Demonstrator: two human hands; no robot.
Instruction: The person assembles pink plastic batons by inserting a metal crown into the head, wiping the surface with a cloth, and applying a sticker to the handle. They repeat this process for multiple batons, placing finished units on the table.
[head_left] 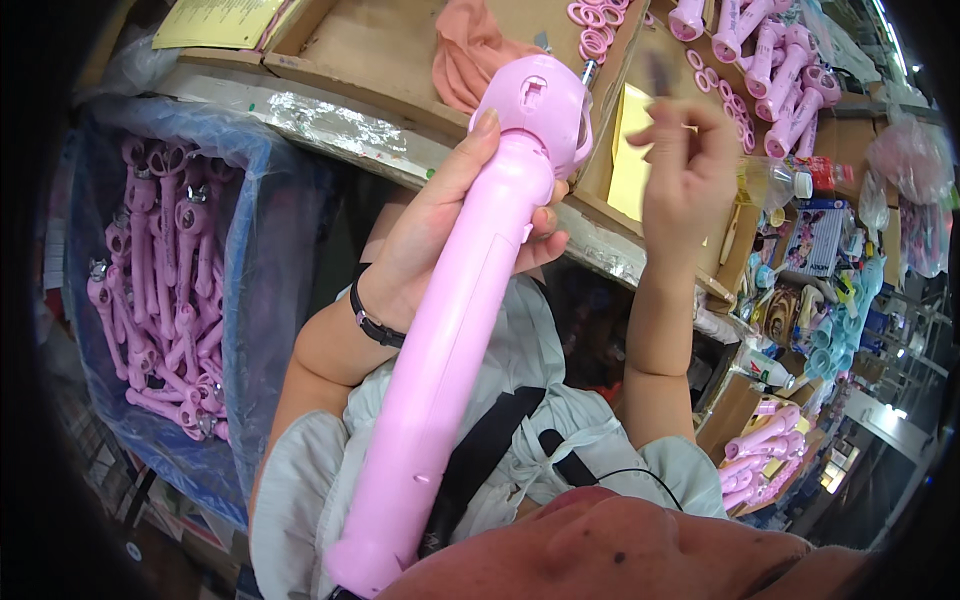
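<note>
My left hand (430, 215) is wrapped around the neck of a long pink plastic toy wand (440, 350). The wand lies slanted across my body, its thick handle end low and near me, its rounded head up over the bench edge. A small cut-out slot shows in the head. My right hand (690, 170) is raised to the right of the head, apart from it, with its fingers pinched. A dark, slim thing (656, 75) blurred by motion rises from those fingers; its kind cannot be told.
At left, a bin lined with blue plastic (250, 220) holds many pink wands (165, 260). Cardboard trays on the bench hold an orange cloth (470, 55), pink rings (598, 38) and pink handle parts (785, 75). A clear bottle (775, 183) lies at right, near more pink parts (765, 450).
</note>
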